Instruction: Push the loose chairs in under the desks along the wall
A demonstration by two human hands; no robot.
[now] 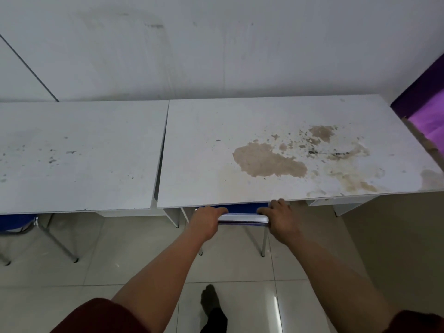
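Hands (pixel 208 222) (pixel 280 219) clasp chair rail (pixel 242 218) — grip at each end.

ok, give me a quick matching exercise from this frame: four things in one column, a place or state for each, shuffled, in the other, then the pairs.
Things
1. right desk
2. left desk
3. blue chair in the middle
4. second blue chair

Descriptions
A. at the left edge of the frame, seat under a desk
B. large brown stain on top
C. chrome top rail gripped by left hand and right hand
D. small dark specks only

Pairs: 1-B, 2-D, 3-C, 4-A
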